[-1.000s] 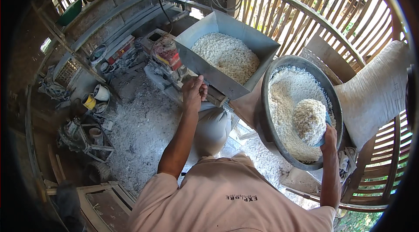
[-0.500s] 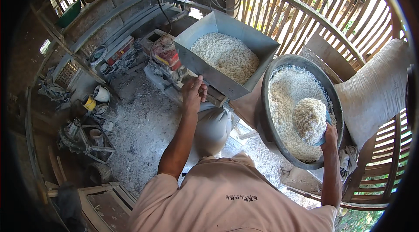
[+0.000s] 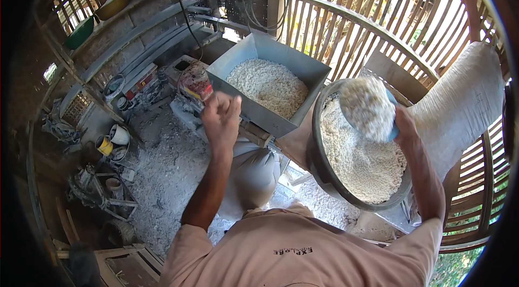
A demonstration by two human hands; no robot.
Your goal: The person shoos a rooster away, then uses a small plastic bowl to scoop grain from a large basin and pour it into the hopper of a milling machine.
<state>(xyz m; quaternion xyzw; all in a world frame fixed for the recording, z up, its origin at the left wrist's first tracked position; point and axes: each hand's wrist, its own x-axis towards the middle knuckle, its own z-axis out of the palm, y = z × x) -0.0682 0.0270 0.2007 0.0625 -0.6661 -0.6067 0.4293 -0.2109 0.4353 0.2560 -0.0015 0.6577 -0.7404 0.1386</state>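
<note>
Up front it's the big grey hopper [image 3: 286,52], slant-sided and part filled with pale meal [image 3: 267,84]. Just to its right, the dark round tub [image 3: 315,147], with plenty more of the same inside, and a bulging whitish sack [image 3: 457,103] leaning in beyond it. A load this high wants the tub's wide mouth underneath, so any stray crumbs drop straight back in, and it wants good clearance over the rim.

Now the blue scoop [image 3: 393,134]! It's up over the tub, toward the far side, and it is properly heaped. Keep it level, and let the arm do the work with no flick of the wrist; a mound like that would shed at the first jolt. The meal on it looks off-white, coarse and clumpy, rounded well above the edge, though with this blur I wouldn't swear to the finer texture.

Down to the hands: the right grip [image 3: 405,125] is clenched on the scoop's near end, covering whatever handle there is. A firm hold there should keep the load from rolling. The left grip [image 3: 220,122] hangs by the hopper's near corner, fingers partly curled; whether it's pinching anything, I can't tell.
</note>
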